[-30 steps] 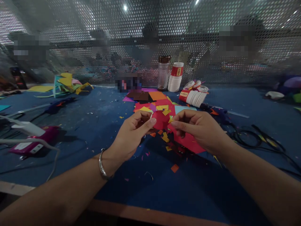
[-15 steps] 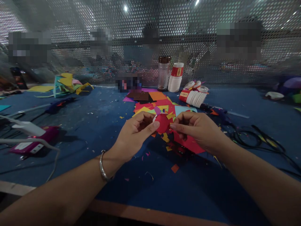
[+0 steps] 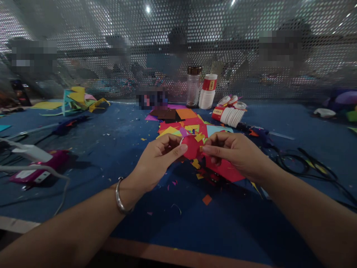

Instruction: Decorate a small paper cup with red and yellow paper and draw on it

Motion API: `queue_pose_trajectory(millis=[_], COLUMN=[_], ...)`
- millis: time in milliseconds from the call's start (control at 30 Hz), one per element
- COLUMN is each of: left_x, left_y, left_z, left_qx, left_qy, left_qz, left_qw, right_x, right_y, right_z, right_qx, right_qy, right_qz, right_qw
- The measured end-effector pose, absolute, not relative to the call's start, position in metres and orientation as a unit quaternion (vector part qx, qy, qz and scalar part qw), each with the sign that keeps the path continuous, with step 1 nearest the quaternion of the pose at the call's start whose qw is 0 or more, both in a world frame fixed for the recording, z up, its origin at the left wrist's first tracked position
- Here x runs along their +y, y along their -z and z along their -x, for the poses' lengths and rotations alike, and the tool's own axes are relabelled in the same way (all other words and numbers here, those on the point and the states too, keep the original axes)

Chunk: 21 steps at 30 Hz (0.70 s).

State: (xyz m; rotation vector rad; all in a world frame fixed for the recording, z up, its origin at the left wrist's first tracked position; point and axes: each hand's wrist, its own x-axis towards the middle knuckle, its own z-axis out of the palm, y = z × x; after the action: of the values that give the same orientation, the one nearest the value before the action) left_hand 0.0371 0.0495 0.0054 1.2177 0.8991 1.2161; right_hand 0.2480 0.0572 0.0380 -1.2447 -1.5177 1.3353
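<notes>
Red disc (image 3: 192,149) between hands, left hand (image 3: 156,158) pinching it, right hand (image 3: 235,152) pinching yellow scrap (image 3: 201,148). Likely placing scrap; next needs steady alignment.

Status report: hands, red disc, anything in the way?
Left hand: grip on red disc, left edge. Right hand: grip on yellow scrap at disc's right edge. Paper scraps litter table below.

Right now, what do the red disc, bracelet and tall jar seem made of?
Red disc: probably matte paper or card, given its flat, dull face. Bracelet: seemingly polished metal, silvery with highlights. Jar: glass or clear plastic, see-through and smooth-looking.
</notes>
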Motion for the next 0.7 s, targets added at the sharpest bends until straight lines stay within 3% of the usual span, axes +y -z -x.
queue_pose_trajectory(millis=[500,600,700], left_x=[0.059,0.060,0.059], left_y=[-0.014,-0.015,-0.015], left_z=[-0.034,-0.034,-0.034], left_qx=[0.407,0.412,0.416], left_qy=[-0.508,-0.505,-0.500], left_qz=[-0.348,-0.333,-0.327], left_qw=[0.674,0.681,0.686], right_x=[0.065,0.062,0.054], right_y=[-0.035,-0.039,-0.043], right_z=[-0.270,-0.273,-0.276], right_qx=[-0.691,-0.752,-0.808], right_qy=[-0.367,-0.321,-0.290], right_qz=[0.530,0.521,0.501], right_qw=[0.328,0.244,0.104])
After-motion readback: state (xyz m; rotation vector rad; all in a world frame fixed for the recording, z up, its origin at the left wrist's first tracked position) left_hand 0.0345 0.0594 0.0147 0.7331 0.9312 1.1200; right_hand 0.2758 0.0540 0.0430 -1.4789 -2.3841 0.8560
